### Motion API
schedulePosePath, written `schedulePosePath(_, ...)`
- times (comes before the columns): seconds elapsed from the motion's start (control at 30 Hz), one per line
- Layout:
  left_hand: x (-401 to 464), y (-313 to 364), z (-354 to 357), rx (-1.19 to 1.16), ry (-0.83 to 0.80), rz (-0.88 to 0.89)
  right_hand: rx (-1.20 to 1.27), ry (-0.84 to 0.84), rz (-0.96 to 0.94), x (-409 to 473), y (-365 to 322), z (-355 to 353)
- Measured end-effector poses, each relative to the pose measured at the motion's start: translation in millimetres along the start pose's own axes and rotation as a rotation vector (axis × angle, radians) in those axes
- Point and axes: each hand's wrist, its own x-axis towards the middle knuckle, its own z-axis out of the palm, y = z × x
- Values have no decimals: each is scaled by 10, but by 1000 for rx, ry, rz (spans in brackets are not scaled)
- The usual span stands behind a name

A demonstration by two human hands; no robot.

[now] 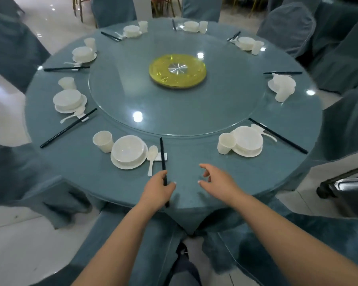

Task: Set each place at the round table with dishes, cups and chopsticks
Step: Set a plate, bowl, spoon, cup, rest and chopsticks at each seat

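Left hand point(158, 189) seemingly around black chopsticks point(163, 159)

No writing to read anywhere here.
The white dishes point(129, 152), cups point(103, 140) and blue table point(194, 124) cloth look plain, though the far settings are perhaps too blurred to judge.

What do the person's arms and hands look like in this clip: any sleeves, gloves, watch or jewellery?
Both forearms are bare up to the frame edge, with no sleeves in view. The left hand and right hand wear no gloves, and no watch, bracelet or ring shows. The fingernails look short and pale.
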Motion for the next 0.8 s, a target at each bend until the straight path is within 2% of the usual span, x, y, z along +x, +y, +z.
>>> schedulePosePath(0.47,408,-307,-380,-59,168,-276,-131,-147,-152,1343,-300,324)
schedulePosePath(0.63,564,-378,-385,-68,153,-311,-214,-172,-193,1614,-415,428)
schedulePosePath(0.8,684,-460,-415,-76,119,-303,-262,-124,-272,1672,-492,487)
